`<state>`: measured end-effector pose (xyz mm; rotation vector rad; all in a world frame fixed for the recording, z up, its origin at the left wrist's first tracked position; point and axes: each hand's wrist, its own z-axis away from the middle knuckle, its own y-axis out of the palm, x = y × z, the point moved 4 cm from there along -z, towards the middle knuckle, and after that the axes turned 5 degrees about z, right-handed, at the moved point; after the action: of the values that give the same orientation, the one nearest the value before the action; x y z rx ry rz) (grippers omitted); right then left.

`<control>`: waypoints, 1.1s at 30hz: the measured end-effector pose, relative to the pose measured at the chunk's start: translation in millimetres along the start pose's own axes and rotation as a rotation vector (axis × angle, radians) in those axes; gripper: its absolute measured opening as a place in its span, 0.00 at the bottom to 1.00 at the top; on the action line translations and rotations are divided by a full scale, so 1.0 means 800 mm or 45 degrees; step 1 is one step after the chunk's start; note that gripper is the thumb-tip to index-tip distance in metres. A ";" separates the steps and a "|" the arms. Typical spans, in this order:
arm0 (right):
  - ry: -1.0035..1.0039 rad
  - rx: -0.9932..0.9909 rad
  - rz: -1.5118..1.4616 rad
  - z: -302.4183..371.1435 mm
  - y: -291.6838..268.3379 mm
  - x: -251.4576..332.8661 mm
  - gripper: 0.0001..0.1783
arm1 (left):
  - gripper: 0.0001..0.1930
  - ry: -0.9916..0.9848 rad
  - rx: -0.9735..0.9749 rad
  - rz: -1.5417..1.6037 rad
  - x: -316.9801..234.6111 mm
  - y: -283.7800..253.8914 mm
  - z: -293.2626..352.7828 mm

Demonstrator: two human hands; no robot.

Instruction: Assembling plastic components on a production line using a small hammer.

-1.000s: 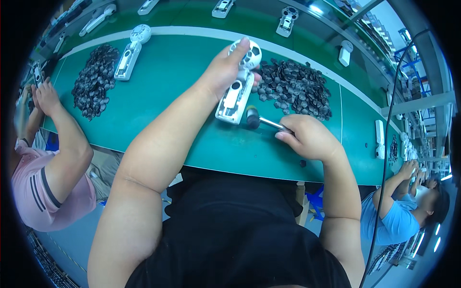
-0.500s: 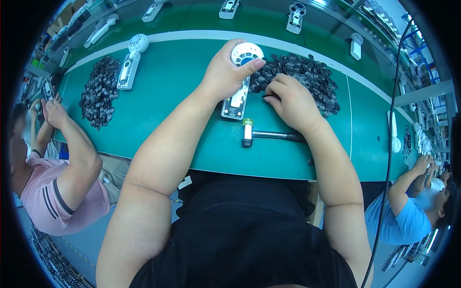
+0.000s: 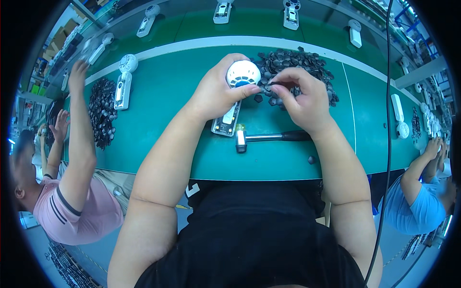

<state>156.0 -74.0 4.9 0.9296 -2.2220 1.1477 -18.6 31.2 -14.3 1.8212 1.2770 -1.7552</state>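
Note:
My left hand [image 3: 215, 89] is wrapped round a white device [image 3: 243, 72] with a round, slotted head and a long clear-and-white handle, its lower end tilted down toward the table. My right hand [image 3: 307, 98] pinches a small black piece [image 3: 272, 83] between thumb and fingertips, close to the device's head. Beside and behind that hand spreads a pile of small black pieces [image 3: 297, 61]. Just below the device lies a mallet [image 3: 264, 137] with a metal, yellow and black head and a dark grip, its grip end reaching toward my right forearm.
Another black heap [image 3: 102, 113] and a similar device [image 3: 124, 86] lie on the left of the green table [image 3: 158, 110]. More devices [image 3: 223, 12] sit along the green strip behind. A black cable [image 3: 388, 96] hangs at right. Co-workers [image 3: 79, 206] flank me on both sides.
My left hand and the device have come slightly nearer. My right hand has turned and lifted from the pile's edge with the black piece. The left co-worker's arm has reached forward.

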 end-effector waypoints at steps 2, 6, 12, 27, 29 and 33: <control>-0.025 0.037 -0.061 -0.001 -0.002 0.002 0.05 | 0.33 0.006 0.025 -0.034 -0.002 0.001 0.003; 0.024 0.152 -0.284 -0.004 0.001 -0.002 0.05 | 0.36 0.212 0.146 -0.177 -0.012 0.006 0.009; 0.400 0.305 -0.375 0.002 0.015 -0.022 0.09 | 0.35 0.136 0.264 -0.202 -0.018 0.014 0.011; -0.198 1.274 0.510 0.036 0.029 0.016 0.13 | 0.29 -0.267 -0.119 0.813 0.026 -0.008 -0.006; -0.219 1.205 0.407 0.030 0.019 0.027 0.12 | 0.25 -0.243 -0.189 0.779 0.027 -0.013 -0.004; -0.110 0.696 -0.018 0.024 -0.027 0.044 0.12 | 0.27 -0.059 -0.221 0.433 0.027 -0.018 -0.005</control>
<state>147.3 -111.9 28.9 1.2178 -1.9881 1.7848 -29.9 50.3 -28.5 1.7653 0.9963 -1.4493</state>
